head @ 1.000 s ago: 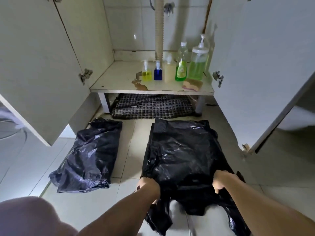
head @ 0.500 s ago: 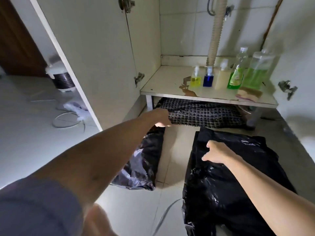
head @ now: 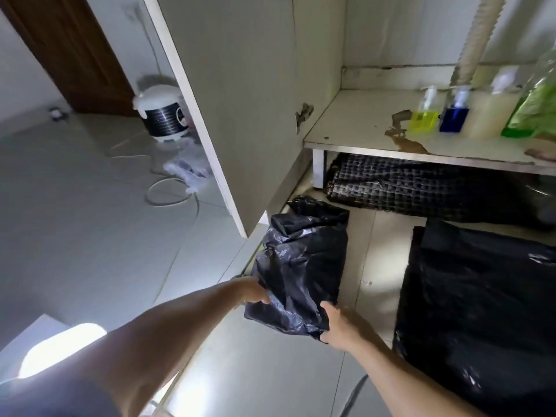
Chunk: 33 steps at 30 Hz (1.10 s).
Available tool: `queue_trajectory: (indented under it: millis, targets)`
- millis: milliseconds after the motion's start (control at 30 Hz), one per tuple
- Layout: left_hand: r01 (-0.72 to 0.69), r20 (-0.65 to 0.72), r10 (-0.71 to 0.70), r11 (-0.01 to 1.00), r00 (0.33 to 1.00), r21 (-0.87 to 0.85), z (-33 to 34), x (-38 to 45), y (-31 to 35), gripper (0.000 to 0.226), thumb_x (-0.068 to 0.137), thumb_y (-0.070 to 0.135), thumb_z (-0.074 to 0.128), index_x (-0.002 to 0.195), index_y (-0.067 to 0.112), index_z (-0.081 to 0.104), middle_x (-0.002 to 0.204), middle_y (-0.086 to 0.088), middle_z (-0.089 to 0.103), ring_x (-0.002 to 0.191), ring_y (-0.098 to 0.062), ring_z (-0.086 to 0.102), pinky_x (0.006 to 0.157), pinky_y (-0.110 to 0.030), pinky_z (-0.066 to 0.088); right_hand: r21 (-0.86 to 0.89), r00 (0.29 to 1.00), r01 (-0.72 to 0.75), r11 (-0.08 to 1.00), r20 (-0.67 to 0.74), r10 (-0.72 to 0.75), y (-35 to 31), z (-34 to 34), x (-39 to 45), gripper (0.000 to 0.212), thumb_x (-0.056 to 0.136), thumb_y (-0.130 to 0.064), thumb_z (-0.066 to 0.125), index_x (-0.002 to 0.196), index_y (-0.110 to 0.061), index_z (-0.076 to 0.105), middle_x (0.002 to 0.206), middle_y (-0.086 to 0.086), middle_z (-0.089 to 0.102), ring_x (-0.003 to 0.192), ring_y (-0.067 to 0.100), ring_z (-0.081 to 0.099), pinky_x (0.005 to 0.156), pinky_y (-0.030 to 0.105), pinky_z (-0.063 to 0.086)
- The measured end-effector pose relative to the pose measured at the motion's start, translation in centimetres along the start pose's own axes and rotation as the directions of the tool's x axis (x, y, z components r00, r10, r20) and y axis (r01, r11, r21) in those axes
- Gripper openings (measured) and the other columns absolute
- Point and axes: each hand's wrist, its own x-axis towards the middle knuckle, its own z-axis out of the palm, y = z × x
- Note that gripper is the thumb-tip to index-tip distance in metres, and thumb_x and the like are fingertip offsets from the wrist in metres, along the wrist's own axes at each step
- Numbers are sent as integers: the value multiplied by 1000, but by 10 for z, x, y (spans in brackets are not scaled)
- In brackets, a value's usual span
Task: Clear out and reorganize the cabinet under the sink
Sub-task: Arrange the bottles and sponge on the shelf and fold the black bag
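Head view looks down at a tiled floor (head: pixel 90 251) in front of the open cabinet under the sink. 2 bare hands hold the smaller black plastic bag (head: pixel 301 266), which lies crumpled on the floor just outside the cabinet, below the edge of the open left door (head: pixel 240 100). The left hand (head: pixel 251 291) grips the bag's left edge near its lower end, fingers curled into the plastic. The right hand (head: pixel 340 326) pinches the bag's lower right corner, thumb on top and the other fingers tucked under the plastic, so how they lie cannot be told.

A larger black bag (head: pixel 481 311) lies flat on the floor to the right, apart from the smaller one with a strip of tile between them. Behind both, a dark checked mat (head: pixel 421 188) is folded under the low shelf (head: pixel 361 127) inside the cabinet. On that shelf stand a small yellow bottle (head: pixel 424 120), a small blue bottle (head: pixel 455 118) just beside it, a pale cream bottle (head: pixel 493 112) and a green bottle (head: pixel 535 115) at the frame's right edge. A ribbed drain hose (head: pixel 472 46) comes down behind the bottles. A brown stain marks the shelf's front.

Far left, a white rice cooker (head: pixel 164 115) sits on the floor near a brown door (head: pixel 69 52), with a white cord (head: pixel 168 197) looped beside it.
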Motion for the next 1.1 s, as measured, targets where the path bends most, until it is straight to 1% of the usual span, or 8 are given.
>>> queue_trajectory:
  millis: [200,367,467,567,700,800,900,1100]
  targets:
    - [82,191,-50,982,980,-168,14,0,-8,57,97,19,52,147,11,27,146,-11,44,120,-25,56,109,-60,30,219,995,-21,976,-90,41,-2,-1,7,28,94,-19,44,109,-6,64,99,14,67,93,28,64,71,30,48]
    - [-127,-50,117,889,992,-441,-26,-16,17,20,99,4,36,102,1,56,123,-20,64,108,-30,65,95,-43,51,376,979,59,925,-204,21,-13,-60,-5,27,92,-31,54,75,-11,48,69,4,53,73,25,57,46,18,30]
    - [-295,-183,232,807,955,-512,-56,-49,48,10,94,9,54,92,6,63,84,-9,69,72,-20,65,80,-38,54,311,994,36,950,-110,-2,-14,-108,-21,28,92,-36,54,103,-11,49,99,8,57,80,19,56,51,13,35]
    - [-484,-249,416,719,875,-499,-76,-102,91,16,90,11,62,105,8,65,88,-7,67,73,-18,61,74,-35,54,183,998,62,981,-28,-58,-17,-163,-45,81,85,-44,63,146,-8,22,149,15,33,129,26,42,98,28,41]
    - [-670,-320,594,589,738,-452,-83,-182,151,12,89,14,64,101,14,65,93,-4,68,78,-17,61,75,-34,52,223,984,162,961,-107,-141,-29,-238,-96,67,90,-39,59,138,3,35,138,23,46,125,31,48,100,35,41]
    - [-791,-430,691,355,581,-499,-77,-236,188,25,89,20,66,111,10,64,104,-4,66,87,-18,61,75,-28,48,86,844,210,974,-520,-135,-11,-288,-122,28,95,-20,45,69,-11,41,69,3,45,58,11,44,48,21,33]
    - [-910,-526,747,285,407,-301,-52,-270,214,52,82,35,72,127,18,53,125,4,53,113,-17,53,89,-31,44,297,665,174,939,-739,110,31,-334,-142,25,94,-13,44,70,-5,43,68,5,44,63,19,45,50,23,31]
    - [-890,-252,892,422,374,172,48,-266,271,108,50,65,73,140,22,32,137,3,46,129,-20,44,108,-38,39,647,496,461,607,-755,428,116,-370,-204,20,86,-3,44,71,-9,56,75,11,55,74,23,49,60,30,35]
